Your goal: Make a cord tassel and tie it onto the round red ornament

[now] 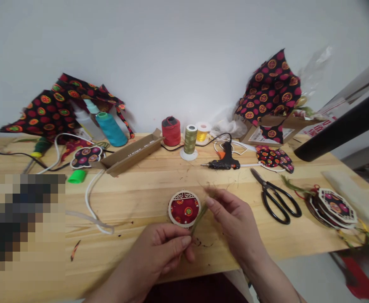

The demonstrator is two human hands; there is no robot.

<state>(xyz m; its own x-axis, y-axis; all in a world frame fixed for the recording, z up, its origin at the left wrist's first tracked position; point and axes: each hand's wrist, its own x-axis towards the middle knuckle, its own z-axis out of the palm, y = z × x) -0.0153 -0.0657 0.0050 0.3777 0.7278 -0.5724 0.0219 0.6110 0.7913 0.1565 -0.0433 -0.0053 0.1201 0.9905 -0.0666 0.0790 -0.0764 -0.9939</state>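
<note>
Between my two hands stretches a thin bundle of green thread (199, 219). My left hand (168, 248) pinches its lower end, near the bottom of a round wooden-framed ornament (184, 210) with red patterned fabric inside. Higher up, my right hand (231, 214) grips the bundle between thumb and fingers, with loose strands fanning out past the fingertips. The ornament lies on the wooden table (134, 202) just beyond my left hand; whether the thread is attached to it cannot be made out. Black-handled scissors (275, 200) lie to the right of my right hand.
Behind stand green (190, 139), red (171, 131) and yellow thread spools (203, 132), a glue gun (224, 160) and an open cardboard box (134, 153). Stacked ornaments (335, 208) sit right; a black tube (342, 128) juts in. Patterned fabric (48, 109) and a white cable (91, 202) lie left.
</note>
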